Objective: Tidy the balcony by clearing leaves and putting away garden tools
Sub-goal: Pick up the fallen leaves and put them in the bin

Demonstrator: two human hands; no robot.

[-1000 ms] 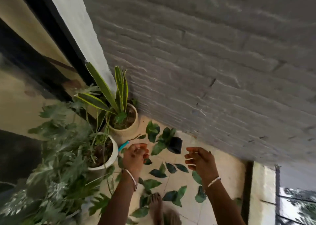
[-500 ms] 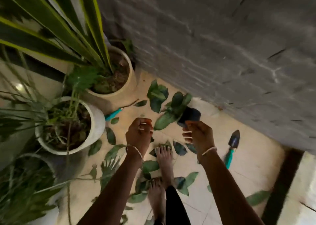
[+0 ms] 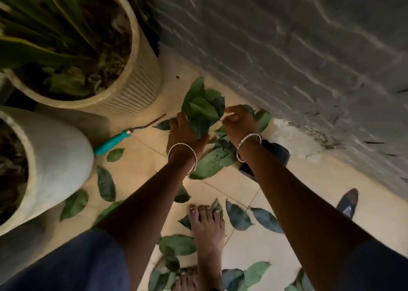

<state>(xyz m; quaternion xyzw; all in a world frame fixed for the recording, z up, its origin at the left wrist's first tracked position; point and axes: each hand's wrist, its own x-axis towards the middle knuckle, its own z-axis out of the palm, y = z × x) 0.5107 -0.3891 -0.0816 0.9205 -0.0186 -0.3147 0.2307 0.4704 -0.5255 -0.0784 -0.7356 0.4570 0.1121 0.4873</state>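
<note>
**Gathering fallen leaves at the foot of the wall, both hands on one bunch**

Nearest, bare feet [image 3: 207, 226] stand among loose leaves [image 3: 238, 216] scattered over the tiled floor [image 3: 254, 248]; a step onto one could, I judge, slide on the smooth tile. Further out, the left hand [image 3: 183, 134] clasps a bunch of leaves [image 3: 203, 109] low over the floor, and the right hand [image 3: 239, 122] pinches its right edge with curled fingers. The bunch looks full and springy, so adding more could let leaves slip out and scatter. Just left lies a teal-handled hand rake [image 3: 112, 141], its metal end close to the left hand's fingers and likely to scratch on a careless reach. A trowel [image 3: 348, 202] lies off to the right. Beyond stand a ribbed pot [image 3: 136, 81] and the brick wall [image 3: 287, 47].
</note>
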